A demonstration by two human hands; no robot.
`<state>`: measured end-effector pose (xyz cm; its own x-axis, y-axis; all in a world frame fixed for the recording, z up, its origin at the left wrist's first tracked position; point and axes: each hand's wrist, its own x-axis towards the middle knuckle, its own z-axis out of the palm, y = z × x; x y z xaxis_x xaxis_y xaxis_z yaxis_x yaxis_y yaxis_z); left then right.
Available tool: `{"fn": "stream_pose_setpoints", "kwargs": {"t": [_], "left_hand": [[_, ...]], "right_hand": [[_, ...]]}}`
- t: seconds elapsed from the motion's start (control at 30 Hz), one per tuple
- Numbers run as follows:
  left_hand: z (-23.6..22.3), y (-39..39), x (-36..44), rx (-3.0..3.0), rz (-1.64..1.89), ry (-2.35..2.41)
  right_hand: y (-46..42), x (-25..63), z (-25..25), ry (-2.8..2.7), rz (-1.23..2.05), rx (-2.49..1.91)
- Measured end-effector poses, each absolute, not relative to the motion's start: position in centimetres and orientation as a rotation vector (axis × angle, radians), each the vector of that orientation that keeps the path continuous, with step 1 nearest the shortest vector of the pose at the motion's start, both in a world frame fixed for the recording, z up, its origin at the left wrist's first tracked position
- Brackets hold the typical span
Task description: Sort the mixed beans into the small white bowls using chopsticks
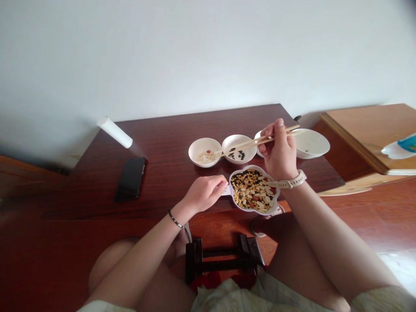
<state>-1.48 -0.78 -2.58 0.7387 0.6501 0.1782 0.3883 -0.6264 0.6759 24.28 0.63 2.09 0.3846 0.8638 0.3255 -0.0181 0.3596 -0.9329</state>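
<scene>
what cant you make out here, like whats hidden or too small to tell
- Head view, third white bowl: the right hand and chopsticks hide its contents.
- Head view, chopstick tips: too small to tell whether they grip anything.
- Head view, flower-shaped dish: the left hand covers its left end.
- Head view, blue-and-white object: cut off by the right edge.
</scene>
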Motion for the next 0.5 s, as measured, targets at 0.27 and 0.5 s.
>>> {"fn": "stream_pose_setpoints", "kwargs": {"t": [0.27, 0.5], "left_hand": [[-2.8, -0.7, -1.5, 2.316, 0.551, 0.794], [-2.6, -0.7, -1.2, 2.328, 0.540, 0.776]], "right_hand": [[-0.8, 27.1, 2.0, -0.974, 0.845, -1.056], [-3.1, 29.0, 1.3, -1.016, 1.056, -1.161]]}}
